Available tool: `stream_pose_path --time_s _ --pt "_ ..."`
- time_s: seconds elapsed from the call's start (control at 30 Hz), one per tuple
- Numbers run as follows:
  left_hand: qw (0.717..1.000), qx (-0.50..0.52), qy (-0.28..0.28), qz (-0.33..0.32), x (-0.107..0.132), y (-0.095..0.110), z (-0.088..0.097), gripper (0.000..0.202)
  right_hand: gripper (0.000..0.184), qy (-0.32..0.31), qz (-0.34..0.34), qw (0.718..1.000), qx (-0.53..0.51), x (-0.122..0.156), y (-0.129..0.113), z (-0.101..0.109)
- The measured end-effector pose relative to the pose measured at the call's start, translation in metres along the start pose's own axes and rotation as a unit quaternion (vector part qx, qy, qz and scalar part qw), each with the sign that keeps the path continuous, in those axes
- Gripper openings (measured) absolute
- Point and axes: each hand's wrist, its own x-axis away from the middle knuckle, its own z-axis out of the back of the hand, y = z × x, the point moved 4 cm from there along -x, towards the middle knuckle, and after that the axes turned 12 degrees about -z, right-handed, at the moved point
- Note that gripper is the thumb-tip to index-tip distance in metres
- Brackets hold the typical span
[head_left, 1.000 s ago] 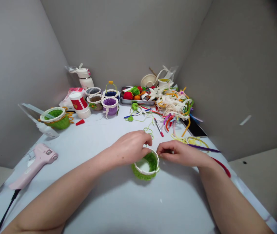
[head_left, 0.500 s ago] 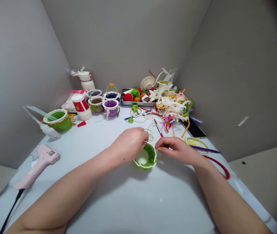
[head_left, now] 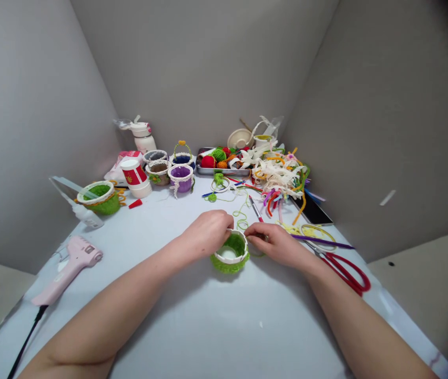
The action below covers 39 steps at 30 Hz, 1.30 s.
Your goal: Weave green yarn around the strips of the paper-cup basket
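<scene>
Hands first: left hand (head_left: 212, 231) looks curled onto the pot at 10 to 11 o'clock (12 = away from me); right hand (head_left: 273, 242) is drawn narrow at about 2. Can't tell from my end what its fingertips grip; maybe yarn.

Desk (head_left: 208, 326): green pot (head_left: 230, 268) sits on it between the hands, mouth up, white rim (head_left: 230, 261) on top. Loose green yarn (head_left: 241, 213) lies in loops off the pot's 1 o'clock.

How I'd run it: left is the clamp, so hold the pot firm and let only the right work. Fine moves near 2, light tension, rotate the pot rather than reach round. Keep the slack at 1 clear of the fingers; a snag there could tug the work.

Versus a second ago: right hand is further toward 9, and scissors (head_left: 330, 257) at 3 to 4 now show both red loops past the forearm. Pot sits slightly further toward 11. Left fingers were spread at the rim, now gathered in.
</scene>
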Motion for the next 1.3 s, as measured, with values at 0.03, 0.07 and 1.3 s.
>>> stream_pose_path --time_s 0.03,0.07,1.3 --pt "1.0 0.02 0.004 0.004 0.002 -0.001 0.004 0.017 0.022 0.013 0.011 1.0 -0.004 0.001 -0.002 0.003" --pt "0.999 0.043 0.012 0.009 0.005 -0.002 0.009 0.02 0.024 0.028 0.021 0.999 -0.008 0.001 -0.004 0.005" --pt "0.976 -0.077 -0.155 0.132 0.008 0.015 0.005 0.026 0.017 -0.048 0.015 0.911 0.41 -0.029 -0.084 -0.005"
